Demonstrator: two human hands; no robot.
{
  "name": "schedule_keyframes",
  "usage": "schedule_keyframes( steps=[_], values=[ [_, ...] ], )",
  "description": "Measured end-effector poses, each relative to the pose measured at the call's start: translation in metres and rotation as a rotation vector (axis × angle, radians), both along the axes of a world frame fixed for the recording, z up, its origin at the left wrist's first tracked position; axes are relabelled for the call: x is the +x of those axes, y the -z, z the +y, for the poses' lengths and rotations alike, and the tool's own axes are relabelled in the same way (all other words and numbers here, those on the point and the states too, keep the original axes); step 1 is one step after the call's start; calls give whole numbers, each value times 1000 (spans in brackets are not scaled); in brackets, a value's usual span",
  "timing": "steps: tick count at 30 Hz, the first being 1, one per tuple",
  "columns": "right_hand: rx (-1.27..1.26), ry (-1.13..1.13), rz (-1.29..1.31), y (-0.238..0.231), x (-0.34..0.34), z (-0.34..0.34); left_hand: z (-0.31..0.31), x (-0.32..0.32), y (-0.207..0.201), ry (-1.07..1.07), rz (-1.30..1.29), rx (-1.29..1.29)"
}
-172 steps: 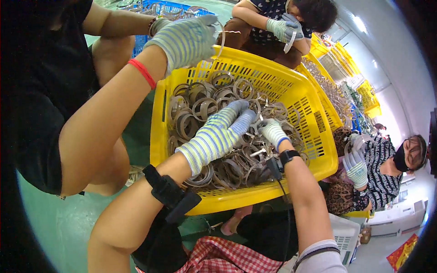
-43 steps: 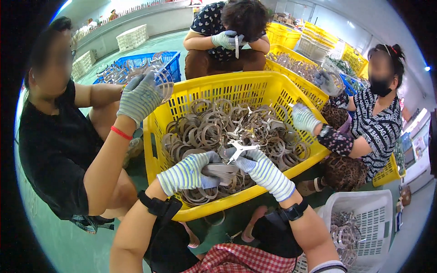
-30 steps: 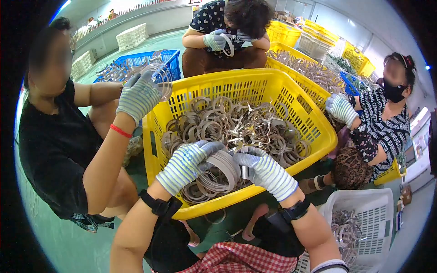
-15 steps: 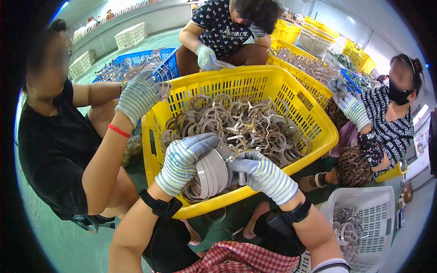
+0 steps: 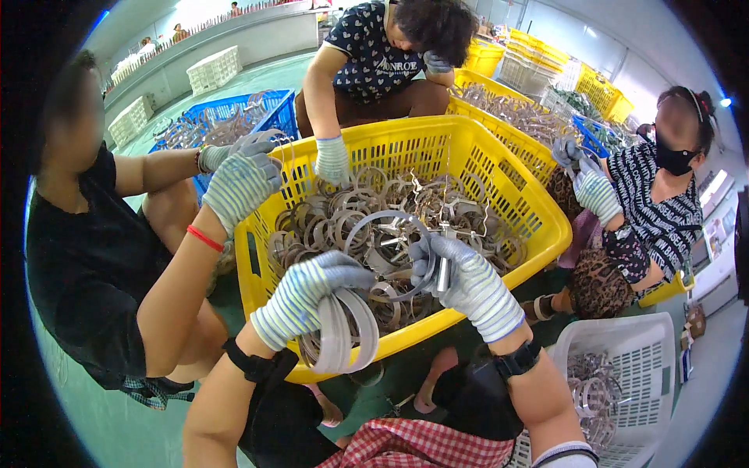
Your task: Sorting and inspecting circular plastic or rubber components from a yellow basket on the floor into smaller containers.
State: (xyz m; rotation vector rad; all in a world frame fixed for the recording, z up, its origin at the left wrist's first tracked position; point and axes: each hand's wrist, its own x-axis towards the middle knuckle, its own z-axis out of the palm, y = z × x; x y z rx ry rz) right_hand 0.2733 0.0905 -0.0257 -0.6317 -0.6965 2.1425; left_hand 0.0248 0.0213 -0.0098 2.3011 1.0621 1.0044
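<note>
My left hand (image 5: pixel 312 295), in a striped knit glove with grey fingertips, is closed on a stack of round metal band clamps (image 5: pixel 337 335) at the near left rim of a yellow basket (image 5: pixel 425 331). Another metal band clamp (image 5: pixel 388 215), a single thin ring, is pinched in my right hand (image 5: pixel 470 288), gloved the same way. Beside those right fingers a short shiny metal cylinder (image 5: pixel 444 274) points downward. Both hands are above the basket, which holds a tangled pile of similar clamps (image 5: pixel 343 222).
Three people sit around the basket; one person's gloved hand (image 5: pixel 333 161) reaches in from the far side. A white basket (image 5: pixel 659 343) with metal clamps stands at lower right. Blue baskets (image 5: pixel 285 117) and more yellow ones (image 5: pixel 538 148) stand behind.
My hands have moved apart: the left has lowered with the stack, while the right now holds a single ring away from it. The far person's hand has reached down into the basket.
</note>
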Motion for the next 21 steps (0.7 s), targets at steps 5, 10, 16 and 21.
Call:
schedule_keyframes(
  steps=[5,10,16,21],
  values=[
    [36,-6,-13,-1,-2,-2,-3,9,3,-38,412,-29],
    [168,-49,-113,6,-3,-3,-1,25,18,-225,540,-51],
    [233,81,-246,-9,-4,-7,2,17,15,-180,516,190],
    [821,44,-776,-8,7,3,6,8,24,-275,-1032,-464]
  ],
)
